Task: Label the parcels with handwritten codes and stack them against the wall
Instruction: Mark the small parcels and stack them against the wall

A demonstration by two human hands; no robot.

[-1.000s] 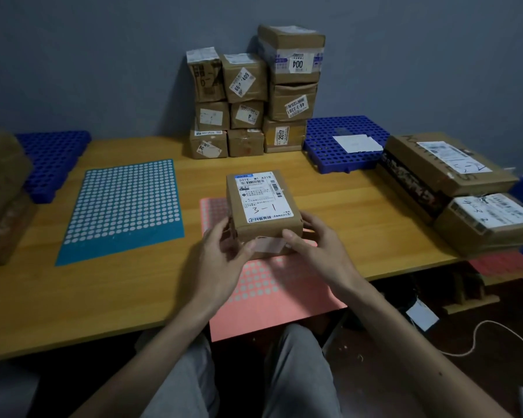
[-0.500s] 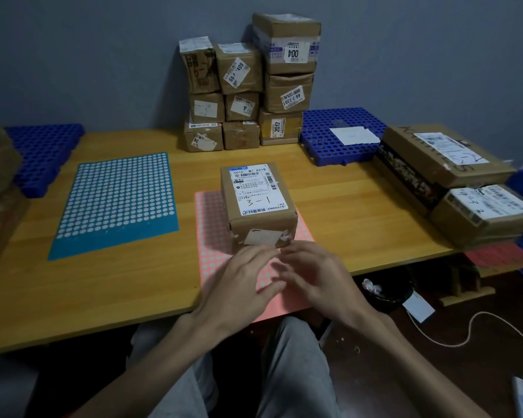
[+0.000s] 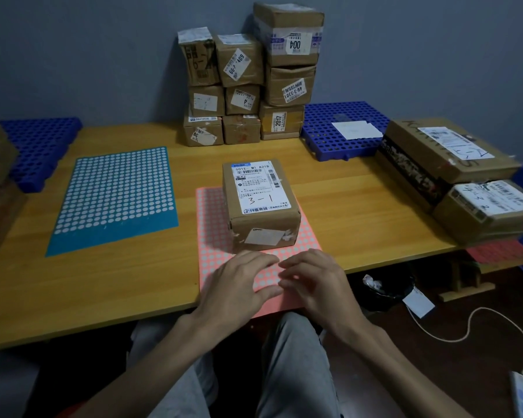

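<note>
**Step in hand:** The parcel (image 3: 261, 206) looks fully labelled, as a handwritten "3-1" (image 3: 261, 200) sits on its top label. It has not yet been stacked. My guess at the next move is that both hands reach toward 12 o'clock, take the parcel by its side walls and carry it to the stack without nudging the uneven columns.

1. Table (image 3: 344, 200): long wooden top, smooth, with a yellow-orange grain.
2. Stack (image 3: 287, 86), 12 o'clock, against the wall: brown cardboard cartons in three columns, creased and taped, with white labels stuck on askew.
3. Boxes (image 3: 435, 146), 3 o'clock: two larger flat cartons with printed labels, side by side at the table's edge.
4. Blue sheet (image 3: 115, 194), 9 o'clock: thin and flat, with a grid of white dots.
5. Pink sheet (image 3: 212, 212), centre to 6 o'clock: thin paper with rows of pale dots, overhanging the near edge.
6. Parcel, centre: it stands on the far half of the pink sheet. It is a small rectangular carton in matte brown with scuffed corners, and a blank white tag sits on its near face.
7. Left hand (image 3: 239, 282), 6 o'clock: fingers straight and flat on the pink sheet, holding nothing.
8. Right hand (image 3: 317, 282), just beside the left: fingers loosely bent, nothing seen in them. Both hands are clear of the parcel.
</note>
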